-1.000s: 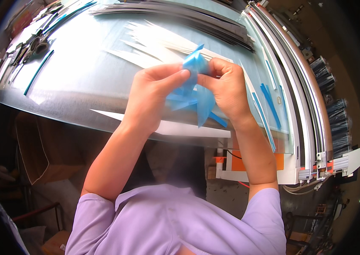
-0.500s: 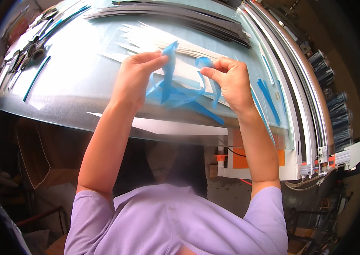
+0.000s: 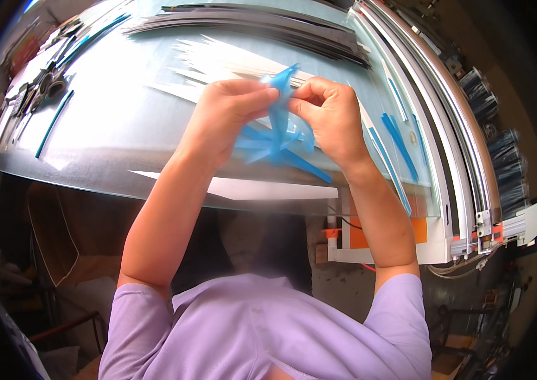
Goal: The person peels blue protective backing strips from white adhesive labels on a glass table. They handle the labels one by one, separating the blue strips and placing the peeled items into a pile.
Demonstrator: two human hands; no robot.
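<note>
Compared with the earlier frame, the left hand [image 3: 227, 120] and right hand [image 3: 332, 117] stood closer together, fingertips almost meeting, and the bundle of blue film strips [image 3: 278, 136] was gathered narrower between them. Both sets of fingers were pinched on the bundle's upper end; the loose ends hung toward 5 o'clock. The bundle was held above the glass tabletop [image 3: 110, 136]. White strips [image 3: 217, 60] lay at 11 o'clock, dark strips [image 3: 262, 22] at 12 o'clock. Further blue strips [image 3: 398, 136] lay at 3 o'clock, beside the metal rails [image 3: 452, 123]. Both hands hid part of the white strips.
</note>
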